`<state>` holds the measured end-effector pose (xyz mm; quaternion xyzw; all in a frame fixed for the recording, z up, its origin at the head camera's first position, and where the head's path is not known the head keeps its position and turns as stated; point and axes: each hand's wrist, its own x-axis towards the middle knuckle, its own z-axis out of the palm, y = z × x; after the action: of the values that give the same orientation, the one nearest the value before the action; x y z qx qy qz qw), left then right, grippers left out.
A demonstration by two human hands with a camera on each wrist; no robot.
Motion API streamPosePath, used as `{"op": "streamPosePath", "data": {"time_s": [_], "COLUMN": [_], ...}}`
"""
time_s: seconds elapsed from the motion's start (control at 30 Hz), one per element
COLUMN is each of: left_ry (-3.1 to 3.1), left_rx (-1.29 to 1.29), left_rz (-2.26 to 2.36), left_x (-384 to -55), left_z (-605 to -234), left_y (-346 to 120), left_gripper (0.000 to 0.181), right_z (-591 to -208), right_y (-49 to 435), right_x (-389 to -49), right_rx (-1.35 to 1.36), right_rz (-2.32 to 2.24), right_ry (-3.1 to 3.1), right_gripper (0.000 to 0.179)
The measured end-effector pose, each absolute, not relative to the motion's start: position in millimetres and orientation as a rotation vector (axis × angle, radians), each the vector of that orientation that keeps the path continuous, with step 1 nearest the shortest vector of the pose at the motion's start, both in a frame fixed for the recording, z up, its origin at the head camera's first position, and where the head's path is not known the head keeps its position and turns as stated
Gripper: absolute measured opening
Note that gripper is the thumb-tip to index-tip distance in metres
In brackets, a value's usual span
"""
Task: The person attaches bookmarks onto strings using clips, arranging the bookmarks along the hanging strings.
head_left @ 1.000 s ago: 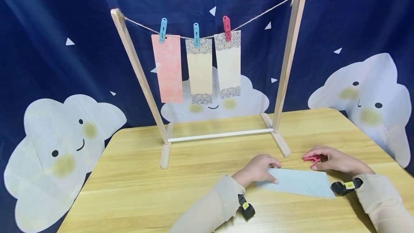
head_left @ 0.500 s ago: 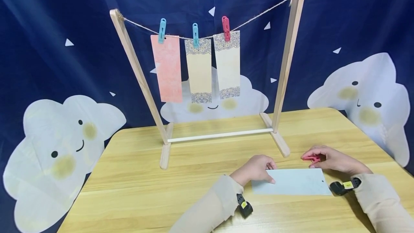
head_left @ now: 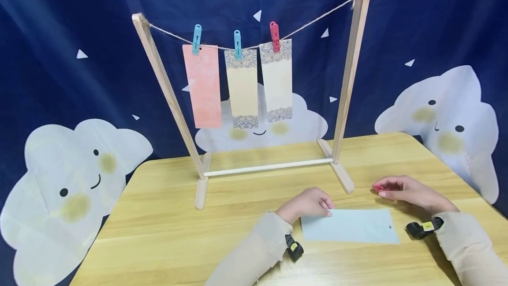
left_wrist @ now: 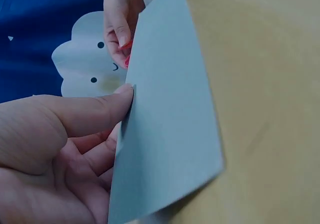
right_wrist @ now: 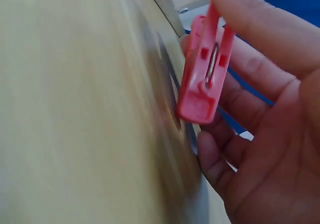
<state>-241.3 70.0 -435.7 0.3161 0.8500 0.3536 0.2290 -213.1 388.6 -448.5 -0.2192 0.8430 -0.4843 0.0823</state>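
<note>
A pale blue paper card (head_left: 351, 226) with a small hole near its right end is pinched along its far edge by my left hand (head_left: 307, 203). In the left wrist view the thumb lies on the card's (left_wrist: 165, 104) face and the fingers are behind it. My right hand (head_left: 410, 192), to the right of the card, holds a red clothespin (head_left: 379, 188) between thumb and fingers. The right wrist view shows the clothespin (right_wrist: 206, 74) close up, with its metal spring visible. Card and clothespin are apart.
A wooden stand (head_left: 349, 74) carries a sagging string (head_left: 317, 20). On it hang a pink card (head_left: 204, 87), a cream card (head_left: 243, 92) and a white patterned card (head_left: 278, 85), held by two blue clothespins (head_left: 237, 44) and one red clothespin (head_left: 275, 36). A cloud-printed blue curtain (head_left: 91, 83) hangs behind the table (head_left: 158, 233).
My left hand has shifted slightly left, drawing the pale blue card with it, and its right end has moved away from my right hand. My right hand has turned a little around the clothespin.
</note>
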Motion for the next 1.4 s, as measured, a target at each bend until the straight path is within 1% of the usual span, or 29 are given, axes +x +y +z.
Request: {"op": "streamPosePath", "data": {"time_s": [0.13,0.37,0.53,0.77,0.87,1.0,1.1,1.3,1.4], "left_ry": [2.285,2.121,2.092,2.172,2.194,2.205,2.199,2.11,2.085], "left_rx": [0.838,0.786,0.764,0.633,0.581,0.507,0.429,0.412,0.412], "left_rz": [1.033,1.257,1.409,1.644,1.768,1.937,2.058,2.307,2.41], "left_x": [-246,-259,-268,-281,-284,-286,-287,-289,-290], "left_z": [-436,-433,-422,-404,-395,-380,-368,-348,-340], "left_y": [63,41,24,2,-5,-9,-7,3,7], "left_gripper": [0.01,0.014,0.016,0.016,0.017,0.017,0.017,0.017,0.017], "right_z": [-442,-429,-418,-393,-379,-355,-333,-289,-270], "right_y": [385,373,357,335,327,317,310,290,279], "right_x": [-213,-217,-225,-238,-244,-251,-255,-260,-261], "right_rx": [-0.649,-0.659,-0.557,-0.387,-0.41,-0.443,-0.425,-0.588,-0.618], "right_rz": [-1.461,-1.515,-1.497,-1.54,-1.625,-1.749,-1.816,-1.91,-1.947], "right_ry": [2.566,2.632,2.695,2.796,2.796,2.792,2.806,2.828,2.854], "right_gripper": [0.026,0.032,0.035,0.038,0.034,0.019,0.013,0.014,0.015]}}
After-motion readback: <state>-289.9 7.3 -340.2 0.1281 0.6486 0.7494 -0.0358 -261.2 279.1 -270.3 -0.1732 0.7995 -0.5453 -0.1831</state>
